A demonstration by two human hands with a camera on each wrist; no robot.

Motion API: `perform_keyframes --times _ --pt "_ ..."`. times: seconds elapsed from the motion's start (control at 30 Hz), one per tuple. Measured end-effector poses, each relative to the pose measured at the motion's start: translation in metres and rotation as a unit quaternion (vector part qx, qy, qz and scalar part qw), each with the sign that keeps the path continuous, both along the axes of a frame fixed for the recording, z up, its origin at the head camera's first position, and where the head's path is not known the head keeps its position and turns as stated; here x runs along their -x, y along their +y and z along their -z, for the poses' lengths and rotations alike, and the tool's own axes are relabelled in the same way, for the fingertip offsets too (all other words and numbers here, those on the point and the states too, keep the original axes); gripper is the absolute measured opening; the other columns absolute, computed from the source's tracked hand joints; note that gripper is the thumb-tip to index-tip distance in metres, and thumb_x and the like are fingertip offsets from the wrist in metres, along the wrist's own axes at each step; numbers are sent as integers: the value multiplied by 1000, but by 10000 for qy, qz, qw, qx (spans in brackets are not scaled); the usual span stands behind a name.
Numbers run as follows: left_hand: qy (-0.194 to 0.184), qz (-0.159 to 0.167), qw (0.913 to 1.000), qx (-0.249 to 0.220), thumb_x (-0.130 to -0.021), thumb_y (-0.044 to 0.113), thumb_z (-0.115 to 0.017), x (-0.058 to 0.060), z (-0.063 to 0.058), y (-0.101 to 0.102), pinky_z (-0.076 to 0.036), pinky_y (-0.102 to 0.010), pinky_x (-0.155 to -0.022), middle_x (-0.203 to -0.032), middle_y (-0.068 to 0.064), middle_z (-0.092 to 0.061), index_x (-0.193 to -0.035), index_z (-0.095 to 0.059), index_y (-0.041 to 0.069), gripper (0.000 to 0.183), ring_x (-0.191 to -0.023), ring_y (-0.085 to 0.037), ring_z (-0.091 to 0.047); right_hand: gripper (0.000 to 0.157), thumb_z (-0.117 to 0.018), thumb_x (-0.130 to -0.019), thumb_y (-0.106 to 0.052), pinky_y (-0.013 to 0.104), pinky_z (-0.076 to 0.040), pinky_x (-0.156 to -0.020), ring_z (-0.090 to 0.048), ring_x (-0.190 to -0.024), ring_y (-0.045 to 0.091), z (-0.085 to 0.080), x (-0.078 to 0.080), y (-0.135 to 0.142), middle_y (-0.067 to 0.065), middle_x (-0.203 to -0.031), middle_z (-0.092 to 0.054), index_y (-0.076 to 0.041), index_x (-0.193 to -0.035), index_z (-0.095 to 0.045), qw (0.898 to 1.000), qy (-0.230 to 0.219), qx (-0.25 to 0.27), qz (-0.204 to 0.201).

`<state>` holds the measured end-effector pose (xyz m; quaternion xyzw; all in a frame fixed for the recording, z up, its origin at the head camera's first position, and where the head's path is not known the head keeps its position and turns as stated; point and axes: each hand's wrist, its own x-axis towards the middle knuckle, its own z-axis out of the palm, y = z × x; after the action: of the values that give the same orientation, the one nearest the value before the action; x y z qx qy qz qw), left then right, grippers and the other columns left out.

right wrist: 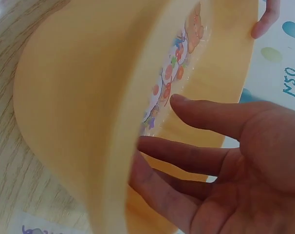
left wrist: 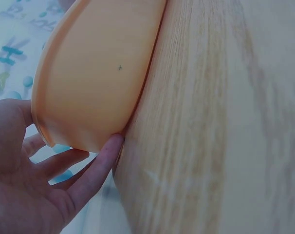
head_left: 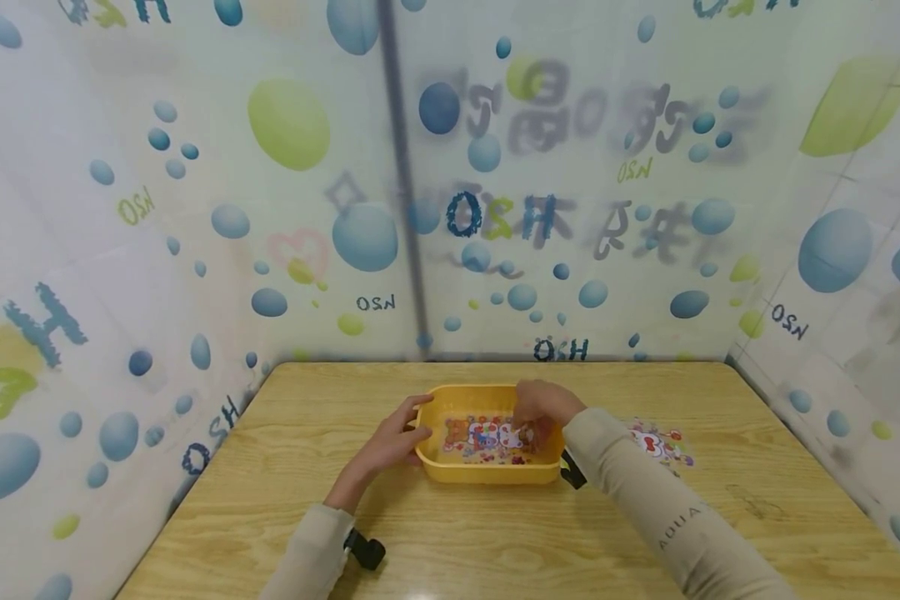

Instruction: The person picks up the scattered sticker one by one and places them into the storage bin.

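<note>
A yellow plastic basin (head_left: 487, 475) stands on the wooden table. On its floor lies a transparent sheet with cartoon stickers (head_left: 483, 435), also visible past the rim in the right wrist view. My left hand (head_left: 390, 437) holds the basin's left end, thumb over the rim and the other fingers (left wrist: 96, 163) against the outer wall. Inside the basin's right part, my right hand (head_left: 543, 404) reaches down with thumb and fingers (right wrist: 181, 151) apart. The near wall hides some of its fingertips in the right wrist view, and nothing shows between them.
Another cartoon sticker sheet (head_left: 656, 442) lies on the table (head_left: 480, 542) just right of the basin, partly behind the right sleeve. A curtain (head_left: 570, 167) printed with bubbles surrounds the table at the back and sides. Black straps (head_left: 363, 550) sit on the wrists.
</note>
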<state>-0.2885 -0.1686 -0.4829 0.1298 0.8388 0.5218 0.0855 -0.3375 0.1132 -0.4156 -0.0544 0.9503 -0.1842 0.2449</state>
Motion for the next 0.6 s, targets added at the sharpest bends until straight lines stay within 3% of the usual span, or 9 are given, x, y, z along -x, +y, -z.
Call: perform_keyframes --times 0.17,0.4,0.6 --pt "7 -1 10000 33 -105 13 -55 -1 0 0 -62 -36 -64 -152 -28 -48 -159 -38 19 56 -109 -33 -67 16 -71 -94 -13 27 -59 -58 -72 -63 22 1 -2 -4 15 -84 -70 1 -99 -68 9997 -6 -227 -47" --pt "1 -1 10000 -31 -105 13 -56 -2 -2 0 -62 -36 -62 -153 -29 -48 -159 -38 19 57 -107 -32 -67 12 -69 -96 -15 28 -60 -61 -62 -58 17 3 -4 -8 14 -90 -68 -3 -94 -72 9992 64 -382 68" --pt "14 64 9999 -149 -104 12 -55 -2 -2 -1 -63 -41 -63 -152 -30 -48 -159 -37 15 58 -108 -35 -67 11 -64 -95 -10 22 -42 -47 -48 -51 14 6 -4 -9 11 -80 -66 -4 -89 -71 9981 171 -583 -54"
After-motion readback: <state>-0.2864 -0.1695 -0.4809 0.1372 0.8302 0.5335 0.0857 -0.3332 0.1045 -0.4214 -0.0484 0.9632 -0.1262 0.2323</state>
